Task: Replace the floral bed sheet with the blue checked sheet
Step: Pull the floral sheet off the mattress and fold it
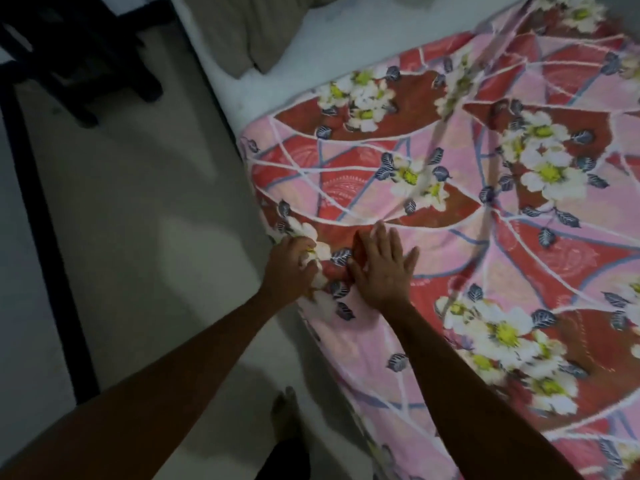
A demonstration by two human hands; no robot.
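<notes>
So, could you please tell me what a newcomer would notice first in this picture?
The floral bed sheet, red and pink with white flowers, fills the right side. At its near-left edge the left hand grips bunched fabric while the right hand lies flat beside it. Beyond, bare white mattress shows with a beige pillow.

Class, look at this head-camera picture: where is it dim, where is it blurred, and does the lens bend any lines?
Head view: dim room, the floor grey with soft shadows; the floral sheet is brightest yet soft, most smeared lower right; the wide lens bows the mattress edge; the left hand and right hand are slightly blurred.
</notes>
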